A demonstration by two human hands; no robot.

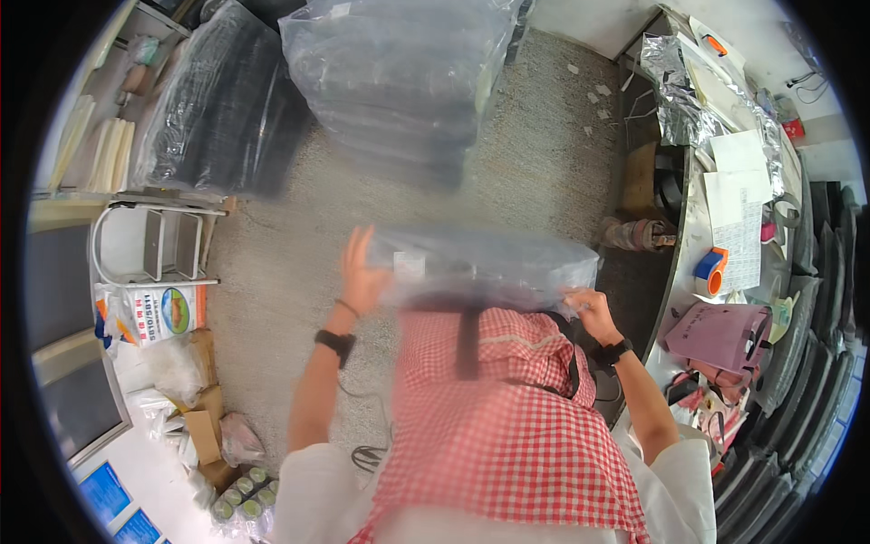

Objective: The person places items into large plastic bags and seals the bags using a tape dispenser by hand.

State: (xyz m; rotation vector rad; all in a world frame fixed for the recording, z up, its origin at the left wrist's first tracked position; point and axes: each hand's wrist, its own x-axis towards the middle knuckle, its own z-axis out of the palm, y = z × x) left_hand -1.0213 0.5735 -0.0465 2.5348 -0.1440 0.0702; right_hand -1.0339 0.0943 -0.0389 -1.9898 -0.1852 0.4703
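Note:
A long, plastic-wrapped package [507, 263] lies crosswise at the front of my red-checked apron. Its film is clear and bluish, its contents look grey to dark, and a white label [410, 265] shows near its left end. What is inside cannot be made out. My left hand [362, 276] rests against the package's left end with fingers stretched out, slightly blurred. At the right end, my right hand [591, 313] pinches the corner of the film between thumb and fingers.
Large plastic-covered dark stacks [399, 82] stand ahead on the speckled floor. On the right, a workbench [684, 236] carries papers, a tape dispenser [711, 272] and a mauve bag [720, 337]. A step stool [159, 243], cardboard box [207, 426] and several cans [245, 494] are at left.

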